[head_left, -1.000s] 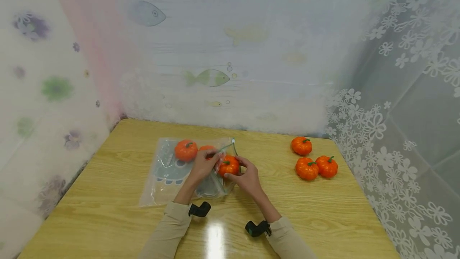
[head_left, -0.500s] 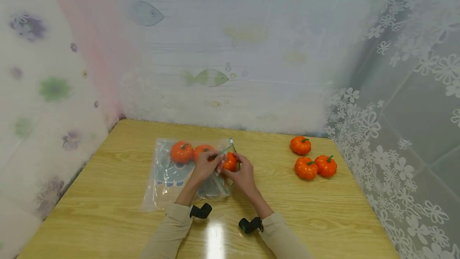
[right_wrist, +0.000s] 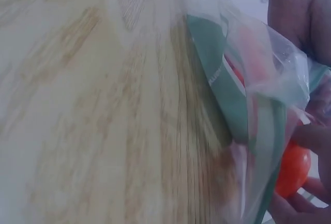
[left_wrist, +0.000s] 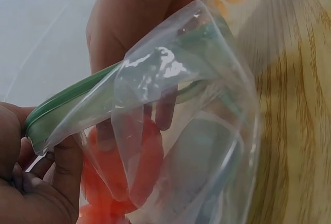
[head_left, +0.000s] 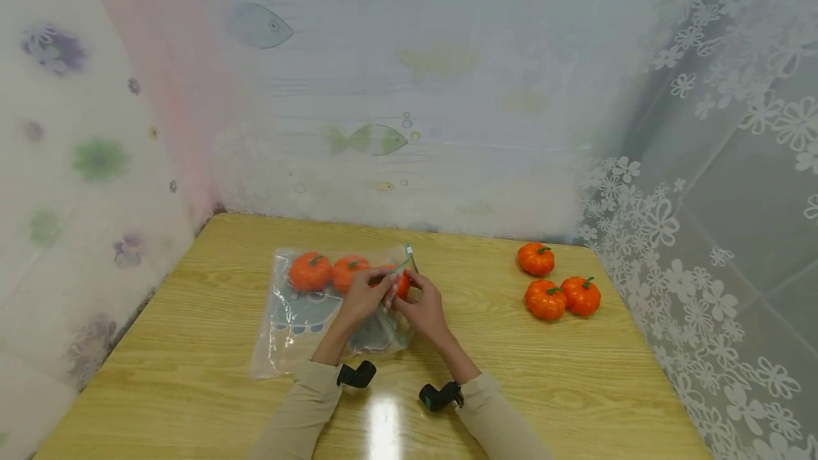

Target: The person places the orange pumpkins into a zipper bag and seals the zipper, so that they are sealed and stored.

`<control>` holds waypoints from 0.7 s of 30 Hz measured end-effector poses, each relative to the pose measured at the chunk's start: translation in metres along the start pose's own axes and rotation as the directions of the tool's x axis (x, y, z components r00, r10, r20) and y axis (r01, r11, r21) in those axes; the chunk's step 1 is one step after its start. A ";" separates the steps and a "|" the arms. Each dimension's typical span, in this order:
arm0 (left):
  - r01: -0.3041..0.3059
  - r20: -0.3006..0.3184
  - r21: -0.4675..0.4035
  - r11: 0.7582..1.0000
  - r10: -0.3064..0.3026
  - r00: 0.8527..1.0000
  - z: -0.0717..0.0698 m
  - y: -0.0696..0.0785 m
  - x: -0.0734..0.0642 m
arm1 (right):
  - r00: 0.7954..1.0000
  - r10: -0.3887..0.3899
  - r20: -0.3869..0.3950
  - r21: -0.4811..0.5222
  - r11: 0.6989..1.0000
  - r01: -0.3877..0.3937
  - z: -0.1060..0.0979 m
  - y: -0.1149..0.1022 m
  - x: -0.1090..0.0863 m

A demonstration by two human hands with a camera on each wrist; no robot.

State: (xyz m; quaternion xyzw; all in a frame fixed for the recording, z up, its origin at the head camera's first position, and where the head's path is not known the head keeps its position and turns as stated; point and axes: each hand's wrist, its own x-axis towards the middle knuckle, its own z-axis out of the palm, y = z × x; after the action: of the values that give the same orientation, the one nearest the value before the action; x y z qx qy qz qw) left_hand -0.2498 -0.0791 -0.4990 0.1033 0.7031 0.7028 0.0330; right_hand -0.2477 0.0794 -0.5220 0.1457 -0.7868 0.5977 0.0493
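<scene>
A clear zip bag [head_left: 267,350] with a green seal and a printed cartoon shape lies on the table, its mouth facing right. Two small orange toy pumpkins [head_left: 310,273] show through its plastic. My left hand [head_left: 361,298] pinches the green-edged rim, lifting it, as the left wrist view shows. With its fingers inside the mouth, my right hand [head_left: 427,308] grips a third pumpkin [head_left: 401,285], partly hidden behind rim and fingers. In the right wrist view that pumpkin [right_wrist: 294,168] sits between thumb and fingers beside the green seal strip [right_wrist: 220,74].
Three more orange pumpkins [head_left: 546,299] with green stems stand together at the right of the wooden table [head_left: 498,368]. Patterned sheets [head_left: 498,162] with fish and flowers rise behind and at both sides. A black camera [head_left: 358,375] sits on each wrist.
My right hand has moved left, pushing the pumpkin deeper into the bag's mouth. The two pumpkins inside have shifted left. My left hand keeps its pinch on the rim.
</scene>
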 end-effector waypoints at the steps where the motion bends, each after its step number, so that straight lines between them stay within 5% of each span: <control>1: -0.001 0.000 0.004 1.000 0.001 1.000 0.000 0.000 0.000 | 1.000 -0.001 -0.002 0.002 1.000 0.001 0.001 0.000 0.001; 12: -0.006 0.001 -0.015 1.000 0.006 1.000 0.000 0.001 0.000 | 0.992 -0.100 -0.082 -0.151 0.985 0.087 0.009 0.003 0.009; 21: -0.002 -0.041 0.000 1.000 0.002 0.999 0.000 -0.003 0.002 | 0.999 -0.031 -0.026 -0.148 0.989 0.027 0.009 0.002 0.007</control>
State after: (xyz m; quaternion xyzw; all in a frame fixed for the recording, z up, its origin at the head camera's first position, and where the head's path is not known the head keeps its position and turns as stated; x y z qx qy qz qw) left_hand -0.2523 -0.0789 -0.5023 0.0894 0.7035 0.7049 0.0177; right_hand -0.2545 0.0701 -0.5248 0.1447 -0.8259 0.5391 0.0799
